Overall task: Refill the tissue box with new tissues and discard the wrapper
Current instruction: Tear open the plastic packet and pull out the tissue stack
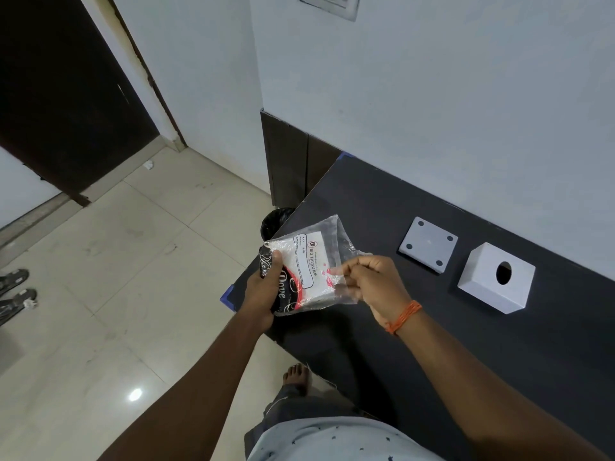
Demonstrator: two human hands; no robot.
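Note:
A pack of tissues in a clear plastic wrapper [307,269] with a white label and black-and-red print is held above the left corner of the dark table. My left hand [263,287] grips its lower left side. My right hand [369,281] pinches the wrapper's loose right edge. The white tissue box cover [496,277], with a round hole in its top, stands on the table to the right. Its flat grey base plate [429,244] lies beside it, bottom up with small dark feet showing.
The dark table [449,327] runs along the white wall. A bin with a black liner [274,221] stands on the floor just behind the table's left corner. Sandals [16,291] lie on the tiled floor at far left. My bare foot [296,377] shows below.

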